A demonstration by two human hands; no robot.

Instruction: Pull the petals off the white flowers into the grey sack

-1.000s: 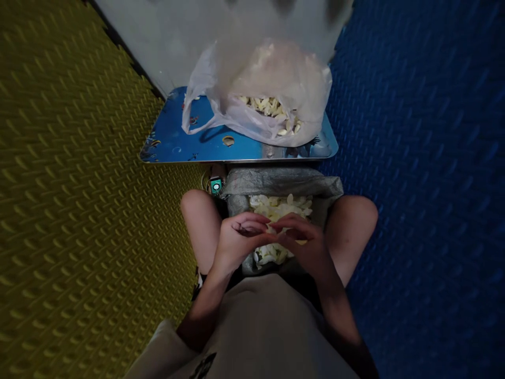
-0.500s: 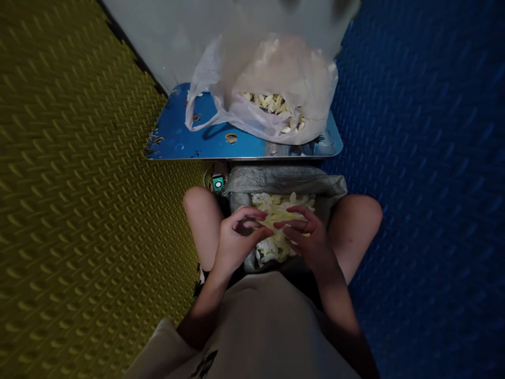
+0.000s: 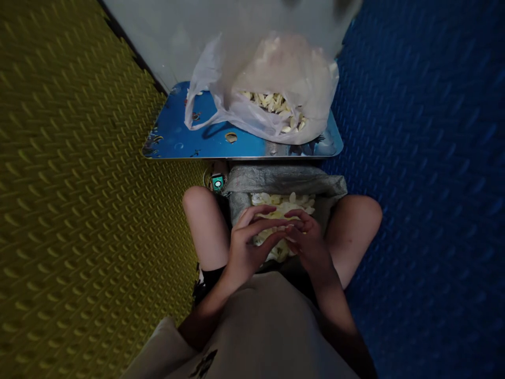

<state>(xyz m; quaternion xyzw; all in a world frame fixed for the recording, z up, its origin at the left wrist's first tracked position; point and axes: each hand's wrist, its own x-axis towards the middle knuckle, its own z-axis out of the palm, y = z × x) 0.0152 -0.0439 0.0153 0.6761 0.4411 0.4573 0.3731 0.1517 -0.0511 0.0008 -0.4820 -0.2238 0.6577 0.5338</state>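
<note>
Between my knees lies a grey bag (image 3: 252,180) with many pale, petal-like pieces (image 3: 302,201) inside. My left hand (image 3: 252,239) is over it, thumb and index finger stretched to meet the fingertips of the other hand. My right hand (image 3: 310,242) has its fingers pinched at that meeting point. Whatever lies between the fingertips is too small and dark to make out.
A low blue table (image 3: 244,142) stands in front, bearing a translucent plastic bag (image 3: 307,84) of pale pieces and a small brown bit (image 3: 231,137). A lit watch-like device (image 3: 218,182) lies below its left part. Yellow matting (image 3: 87,210) and blue matting (image 3: 426,210) flank me.
My left hand has moved right, and its fingertips now meet those of my right hand. The bags and table look the same.
</note>
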